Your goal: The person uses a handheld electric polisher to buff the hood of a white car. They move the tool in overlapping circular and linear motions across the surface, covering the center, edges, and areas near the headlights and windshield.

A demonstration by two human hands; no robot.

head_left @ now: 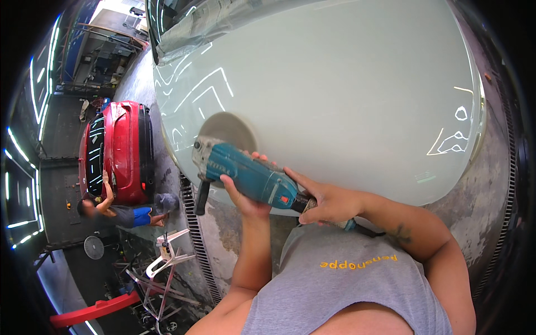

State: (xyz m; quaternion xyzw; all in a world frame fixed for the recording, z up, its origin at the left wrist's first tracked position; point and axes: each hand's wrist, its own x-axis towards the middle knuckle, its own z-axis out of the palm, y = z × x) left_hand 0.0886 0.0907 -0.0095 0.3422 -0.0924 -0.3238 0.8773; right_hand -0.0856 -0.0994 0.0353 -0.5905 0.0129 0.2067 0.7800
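A teal power polisher (248, 176) lies across my front, its grey metal head to the left. Its round pad (230, 127) rests on the pale grey-white car panel (346, 100) and looks smeared, as if spinning. My left hand (245, 196) is wrapped round the polisher's body from below, thumb on the near side and fingertips showing on the far side. Around the narrow rear grip, my right hand (332, 202) is closed. A black side handle (202, 196) sticks out near the head, untouched. From the rear end a dark cord (369, 230) runs along my right forearm.
Grey masking sheet (209, 28) covers the glass at the panel's far left. A red car (125, 151) stands to the left, with another person (125, 215) beside it. Nearer are a white-topped stand (167, 254), a red beam (97, 312) and a floor grate (198, 240).
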